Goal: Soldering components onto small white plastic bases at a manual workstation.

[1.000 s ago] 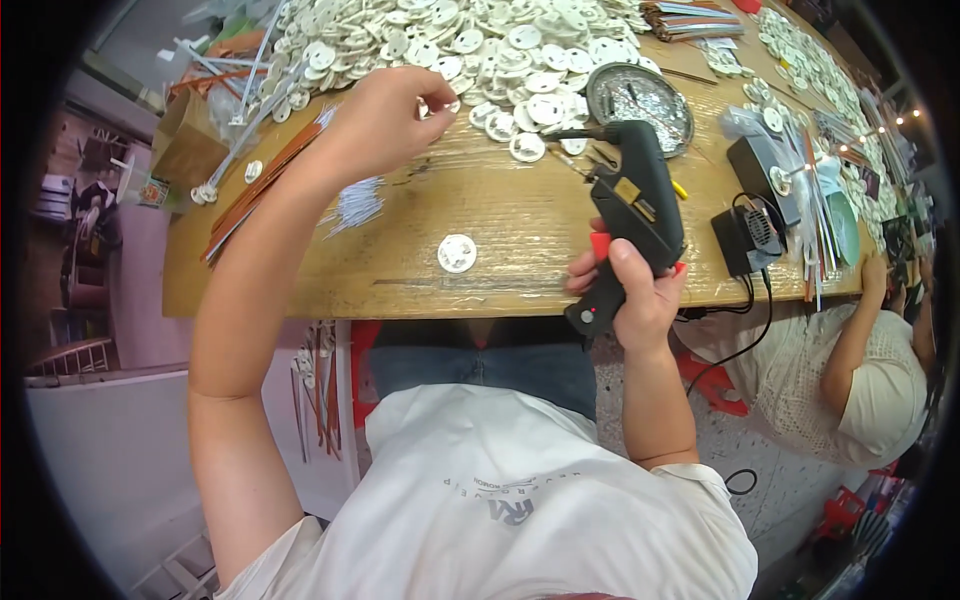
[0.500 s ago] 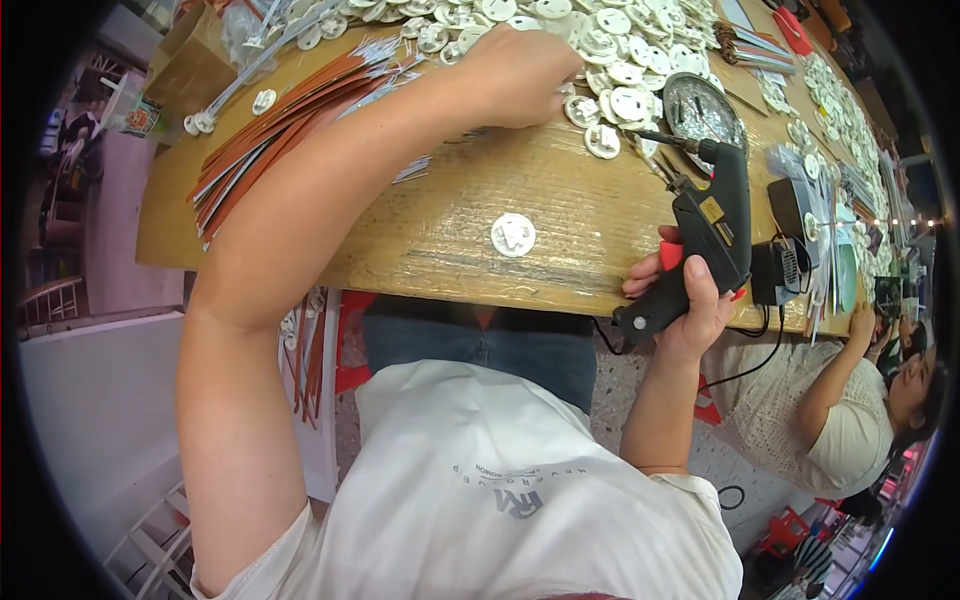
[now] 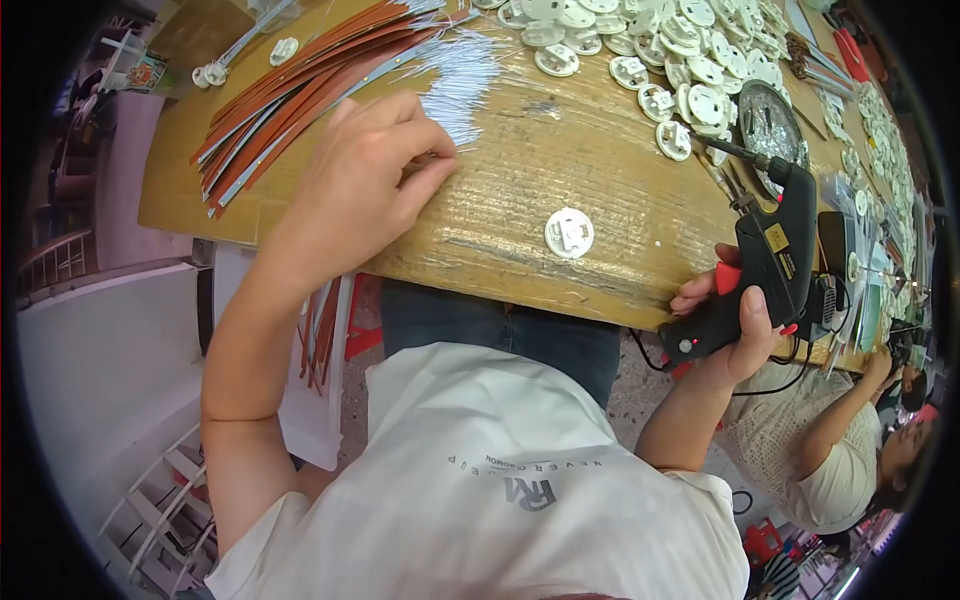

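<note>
My right hand [image 3: 735, 325] is wrapped round the black handle of a soldering gun [image 3: 775, 240] with a red trigger. The gun's tip points up and left, beside the piles. Over the table's left half, my left hand [image 3: 370, 175] is closed with thumb and fingers curled together. Whatever it may pinch is hidden. Just beyond it lies a fanned bundle of orange-brown and white strips [image 3: 310, 85] with thin white wire ends [image 3: 460, 85]. A single round white plastic disc [image 3: 569, 233] rests flat between my hands, touched by neither.
Many similar white discs [image 3: 690, 40] are heaped at the back. A round dark dish [image 3: 772, 125] with silvery contents stands beyond the gun. A black box-shaped adapter [image 3: 835, 240] sits right of it, with cables. Another person [image 3: 800, 440] works at the right.
My left hand has come back from the disc heap, leftward and nearer, to beside the strips. The view has shifted; my right hand still holds the soldering gun.
</note>
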`<state>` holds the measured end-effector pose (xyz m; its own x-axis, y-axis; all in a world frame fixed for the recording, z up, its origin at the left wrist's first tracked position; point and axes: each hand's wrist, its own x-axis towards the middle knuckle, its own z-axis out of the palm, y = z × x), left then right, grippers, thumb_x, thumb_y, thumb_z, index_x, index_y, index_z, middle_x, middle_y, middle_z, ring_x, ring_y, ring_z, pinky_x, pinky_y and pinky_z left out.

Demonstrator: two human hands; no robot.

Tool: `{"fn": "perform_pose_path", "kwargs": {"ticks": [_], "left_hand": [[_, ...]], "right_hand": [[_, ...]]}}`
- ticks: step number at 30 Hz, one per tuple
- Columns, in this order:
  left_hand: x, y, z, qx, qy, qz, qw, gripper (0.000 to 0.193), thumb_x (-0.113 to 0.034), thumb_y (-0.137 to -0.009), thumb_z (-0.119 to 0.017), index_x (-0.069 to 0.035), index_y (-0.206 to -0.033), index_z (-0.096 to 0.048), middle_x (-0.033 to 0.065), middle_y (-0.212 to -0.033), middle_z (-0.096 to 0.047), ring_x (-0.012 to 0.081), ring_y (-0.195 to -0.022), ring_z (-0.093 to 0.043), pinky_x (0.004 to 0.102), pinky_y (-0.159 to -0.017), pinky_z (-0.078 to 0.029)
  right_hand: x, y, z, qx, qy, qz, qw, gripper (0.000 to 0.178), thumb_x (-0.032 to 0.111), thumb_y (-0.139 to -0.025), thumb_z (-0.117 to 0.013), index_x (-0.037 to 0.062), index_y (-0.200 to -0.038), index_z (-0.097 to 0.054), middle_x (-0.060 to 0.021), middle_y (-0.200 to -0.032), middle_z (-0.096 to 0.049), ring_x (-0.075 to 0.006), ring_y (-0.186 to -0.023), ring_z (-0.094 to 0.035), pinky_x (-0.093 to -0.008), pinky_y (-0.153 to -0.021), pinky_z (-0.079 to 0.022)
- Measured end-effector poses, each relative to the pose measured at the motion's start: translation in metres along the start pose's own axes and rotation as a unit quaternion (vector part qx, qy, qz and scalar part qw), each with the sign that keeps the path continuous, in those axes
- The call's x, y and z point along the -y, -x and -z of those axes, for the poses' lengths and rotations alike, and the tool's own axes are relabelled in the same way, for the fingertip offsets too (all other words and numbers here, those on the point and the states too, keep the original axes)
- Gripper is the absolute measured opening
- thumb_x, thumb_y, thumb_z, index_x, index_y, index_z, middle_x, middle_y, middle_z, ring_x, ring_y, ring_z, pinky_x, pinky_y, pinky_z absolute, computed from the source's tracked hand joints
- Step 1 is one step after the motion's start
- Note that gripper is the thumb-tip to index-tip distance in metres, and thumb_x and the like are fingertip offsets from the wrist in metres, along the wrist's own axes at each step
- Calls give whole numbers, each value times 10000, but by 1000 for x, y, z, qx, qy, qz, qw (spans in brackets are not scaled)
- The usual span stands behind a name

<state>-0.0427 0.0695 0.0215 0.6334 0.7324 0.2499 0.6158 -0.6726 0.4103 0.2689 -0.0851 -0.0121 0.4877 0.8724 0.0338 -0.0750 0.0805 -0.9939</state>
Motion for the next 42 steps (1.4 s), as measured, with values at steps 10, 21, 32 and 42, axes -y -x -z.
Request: {"fn": "perform_pose_path", "kwargs": {"ticks": [10,21,32,42], "left_hand": [[2,-13,-16,0,-3,1,1000,88,-92,-907,-696,-11,-892,-664,103,-838,-593,276,-799,-561,377,-793,-386],[-38,7,-27,-83,8,-36,996,41,-28,-948,-658,1,-962,-633,109,-851,-606,280,-793,-566,368,-731,-441],[-52,13,-70,-124,242,-5,962,151,89,-867,-728,17,-999,-723,87,-886,-674,161,-742,-629,251,-610,-479],[-49,16,-69,-132,197,-16,971,174,75,-832,-754,3,-988,-726,82,-878,-667,208,-799,-615,298,-691,-477]], "right_hand": [[-1,0,-2,-16,19,10,1000,574,325,-943,-542,-181,-1213,-562,-228,-757,-686,-245,-566,-671,-295,-526,-566],[-6,3,5,1,-14,18,1000,590,320,-938,-551,-184,-1244,-526,-268,-905,-692,-246,-573,-655,-321,-498,-559],[4,40,6,106,73,37,991,919,394,-760,-803,-189,-1371,-439,-267,-1044,-681,-209,-598,-651,-310,-534,-565],[-9,47,16,149,133,46,979,962,391,-742,-855,-161,-1410,-435,-236,-1015,-676,-212,-721,-678,-275,-577,-561]]}}
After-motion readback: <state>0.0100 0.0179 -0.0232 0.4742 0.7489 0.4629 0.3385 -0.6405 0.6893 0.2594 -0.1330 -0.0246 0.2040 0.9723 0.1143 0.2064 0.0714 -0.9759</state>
